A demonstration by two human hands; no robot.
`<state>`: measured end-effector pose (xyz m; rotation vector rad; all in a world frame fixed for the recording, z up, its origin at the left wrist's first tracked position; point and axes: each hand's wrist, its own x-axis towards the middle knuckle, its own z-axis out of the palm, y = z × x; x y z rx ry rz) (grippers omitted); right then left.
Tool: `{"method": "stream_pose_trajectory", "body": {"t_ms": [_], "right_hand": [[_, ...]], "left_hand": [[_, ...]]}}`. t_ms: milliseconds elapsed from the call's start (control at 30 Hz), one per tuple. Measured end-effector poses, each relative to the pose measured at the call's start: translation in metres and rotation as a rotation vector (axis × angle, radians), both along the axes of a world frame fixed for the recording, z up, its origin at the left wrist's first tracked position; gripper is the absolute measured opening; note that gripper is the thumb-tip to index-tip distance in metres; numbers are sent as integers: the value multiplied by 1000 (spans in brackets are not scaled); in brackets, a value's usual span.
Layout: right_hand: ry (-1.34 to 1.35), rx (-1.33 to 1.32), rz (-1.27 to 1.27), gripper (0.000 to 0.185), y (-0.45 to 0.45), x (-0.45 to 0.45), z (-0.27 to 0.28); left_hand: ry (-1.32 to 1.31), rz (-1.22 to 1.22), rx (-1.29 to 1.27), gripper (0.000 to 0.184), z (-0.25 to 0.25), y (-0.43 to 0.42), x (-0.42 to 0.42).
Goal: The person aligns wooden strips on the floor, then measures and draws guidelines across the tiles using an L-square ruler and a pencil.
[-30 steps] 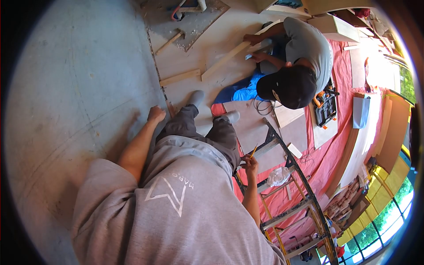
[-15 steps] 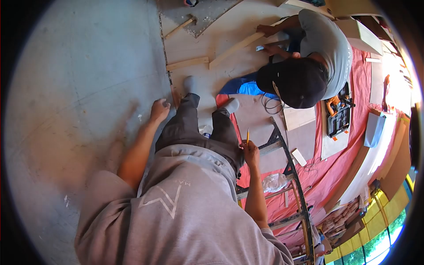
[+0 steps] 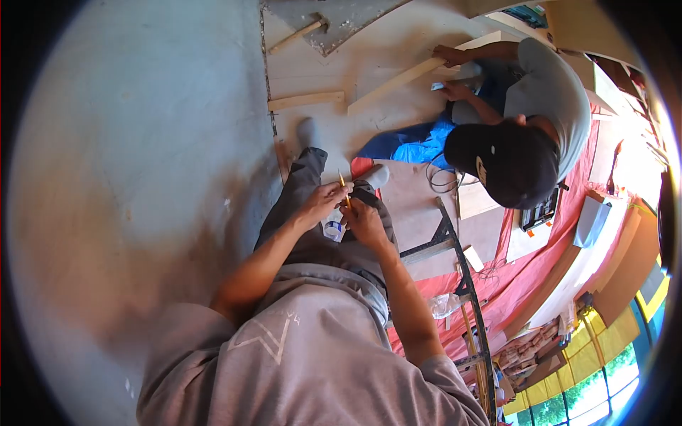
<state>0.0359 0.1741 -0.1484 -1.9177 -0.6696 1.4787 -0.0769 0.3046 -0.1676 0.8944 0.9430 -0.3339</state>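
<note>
In front of my waist, my left hand and my right hand meet around a yellow pencil. Its tip points up and away from me. The fingers of the right hand are closed on its lower part, while the left fingers pinch it higher up. Below the hands, between my legs, a small clear container with a blue mark shows partly.
A co-worker crouches ahead, holding a long wooden strip. A short wood strip and a hammer lie ahead. A ladder and red sheeting are on my right; a large grey surface is on my left.
My left hand has come away from the grey surface, and my right hand has brought the pencil inward; they now meet at it. The view has shifted slightly.
</note>
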Motion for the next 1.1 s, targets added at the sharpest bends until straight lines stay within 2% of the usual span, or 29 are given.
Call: {"method": "stream_pose_trajectory", "body": {"t_ms": [67, 133, 200, 233, 333, 400, 433, 600, 633, 733, 833, 933, 1100], "right_hand": [[98, -76, -36, 19, 23, -10, -7], [136, -127, -45, 20, 45, -18, -21], [28, -104, 35, 22, 62, -26, -39], [-28, -94, 72, 24, 67, -28, -45], [-92, -24, 54, 36, 80, -24, -57], [-134, -74, 41, 34, 78, -10, -74], [-122, -99, 11, 33, 76, 0, -85], [-85, -152, -77, 30, 40, 43, -174], [-137, -167, -19, 29, 28, 51, -197], [-209, -209, 16, 29, -6, 69, -258], [-207, -279, 47, 31, -42, 85, -322], [-182, -324, 35, 32, -62, 87, -374], [-203, -257, 167, 31, -84, 85, -475]], "left_hand": [[-11, 30, -31, 33, -11, 14, -1], [-52, 121, 57, 33, -43, 22, -9], [-95, 250, 77, 35, -69, 33, -20], [-28, 387, 63, 33, -82, 39, -24], [87, 568, 13, 29, -104, 79, -46], [202, 677, 54, 28, -117, 102, -54], [174, 771, 39, 27, -131, 111, -58], [305, 710, 443, 27, -183, 161, -74], [313, 707, 526, 29, -199, 171, -75], [353, 439, 872, 34, -242, 200, -75], [340, 253, 1003, 36, -236, 225, -48], [346, 49, 1136, 34, -259, 250, -33], [389, 38, 1208, 29, -276, 256, -30]]}}
